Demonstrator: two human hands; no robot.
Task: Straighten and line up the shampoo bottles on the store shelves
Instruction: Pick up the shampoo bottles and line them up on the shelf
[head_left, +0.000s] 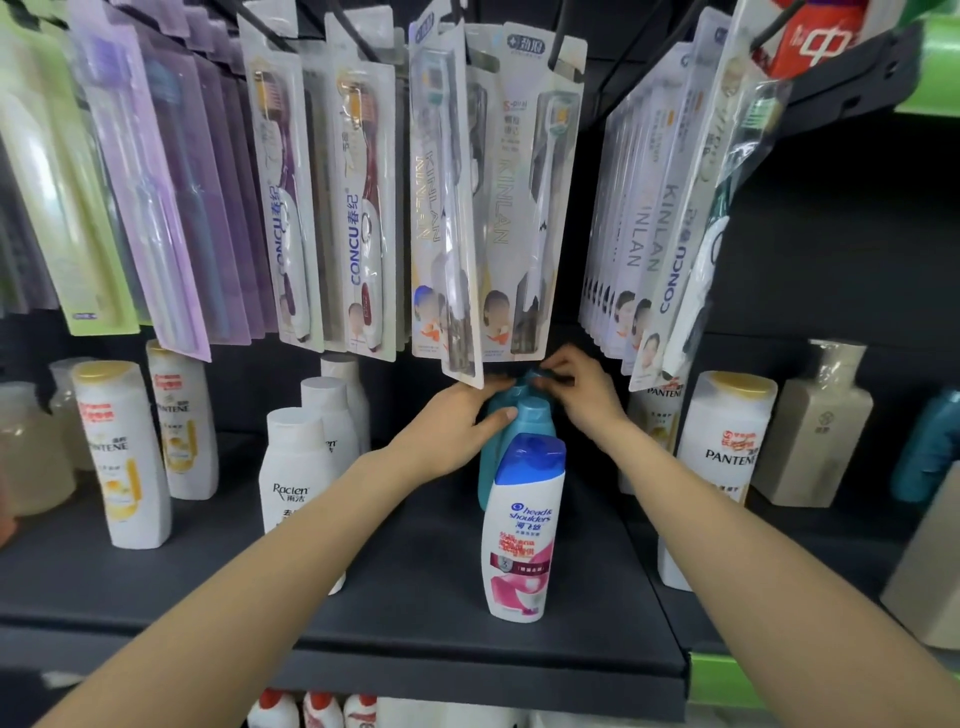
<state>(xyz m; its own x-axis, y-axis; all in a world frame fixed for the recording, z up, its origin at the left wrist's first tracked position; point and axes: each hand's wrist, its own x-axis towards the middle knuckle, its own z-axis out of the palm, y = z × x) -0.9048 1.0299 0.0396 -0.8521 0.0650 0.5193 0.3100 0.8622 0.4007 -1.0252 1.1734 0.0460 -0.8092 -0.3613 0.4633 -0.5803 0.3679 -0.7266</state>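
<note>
Teal bottles (519, 431) — left hand (457, 421) grips one, right hand (576, 389) pinches another's cap.

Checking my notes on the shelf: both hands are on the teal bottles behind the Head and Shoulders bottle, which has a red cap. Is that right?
Not quite: the head view shows the Head and Shoulders bottle has a blue cap, not red. The rest holds: the left hand and right hand are on the teal bottles behind it.

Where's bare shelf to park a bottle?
Free: dark shelf between the Raclen bottle and the Head & Shoulders bottle, though the left forearm crosses it, and right of that bottle. Crowded: behind it, both hands on teal bottles under the toothbrush packs.
</note>
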